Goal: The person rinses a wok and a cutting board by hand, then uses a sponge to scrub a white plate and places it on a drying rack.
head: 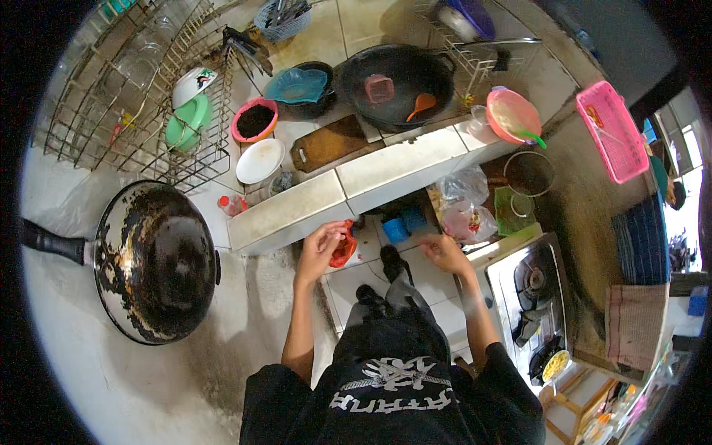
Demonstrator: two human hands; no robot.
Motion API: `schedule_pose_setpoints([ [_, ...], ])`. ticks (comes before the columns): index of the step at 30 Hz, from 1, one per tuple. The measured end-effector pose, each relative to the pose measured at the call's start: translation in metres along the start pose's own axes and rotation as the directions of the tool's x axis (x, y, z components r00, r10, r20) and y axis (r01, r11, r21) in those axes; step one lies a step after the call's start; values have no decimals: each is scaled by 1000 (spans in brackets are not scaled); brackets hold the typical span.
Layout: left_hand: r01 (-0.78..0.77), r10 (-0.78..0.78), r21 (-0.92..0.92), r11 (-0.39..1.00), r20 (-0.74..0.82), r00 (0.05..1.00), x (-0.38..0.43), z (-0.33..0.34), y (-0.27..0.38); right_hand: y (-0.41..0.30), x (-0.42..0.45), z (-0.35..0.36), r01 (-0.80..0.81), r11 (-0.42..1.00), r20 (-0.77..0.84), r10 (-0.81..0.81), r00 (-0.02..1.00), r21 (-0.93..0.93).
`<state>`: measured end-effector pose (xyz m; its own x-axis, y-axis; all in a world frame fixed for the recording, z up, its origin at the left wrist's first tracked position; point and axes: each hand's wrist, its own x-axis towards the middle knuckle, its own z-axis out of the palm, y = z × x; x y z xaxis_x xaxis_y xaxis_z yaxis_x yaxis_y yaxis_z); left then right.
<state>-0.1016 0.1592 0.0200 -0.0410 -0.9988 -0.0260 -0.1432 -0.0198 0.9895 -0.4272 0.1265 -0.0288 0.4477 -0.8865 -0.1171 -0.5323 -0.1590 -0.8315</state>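
Observation:
Just below the tiled counter edge, my left hand [320, 251] pinches a crumpled red plastic bag [344, 247], which hangs beside the fingers. Off to its right, my right hand [445, 255] is raised over the floor, fingers loosely bent; whether anything small lies between them cannot be told. Two blue cups [395, 230] are beneath the counter between the hands. Clear plastic bags [464, 219] with contents lie close to my right hand.
On the counter are a black wok [397, 86], a wooden cutting board [328, 143], a white plate [260, 161] and a pink bowl [254, 120]. A gas stove [528, 295] stands at right. A large pan [158, 261] hangs at left beside a wire dish rack [208, 167].

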Motion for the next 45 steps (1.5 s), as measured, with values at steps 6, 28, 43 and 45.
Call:
schedule_pose_setpoints([
  [6,101,-114,-73,992,-203,973,31,-40,10,-45,103,-33,1,989,195,-30,980,149],
  [28,223,-213,-43,974,-517,829,120,-55,-22,-11,243,-109,72,993,-77,-65,995,89],
  [43,139,-145,-41,989,-214,966,195,13,-13,124,232,-170,-294,953,-941,29,338,-76],
  [45,138,-144,-42,990,-218,965,195,15,-7,130,242,-169,-274,953,-909,224,352,129],
])
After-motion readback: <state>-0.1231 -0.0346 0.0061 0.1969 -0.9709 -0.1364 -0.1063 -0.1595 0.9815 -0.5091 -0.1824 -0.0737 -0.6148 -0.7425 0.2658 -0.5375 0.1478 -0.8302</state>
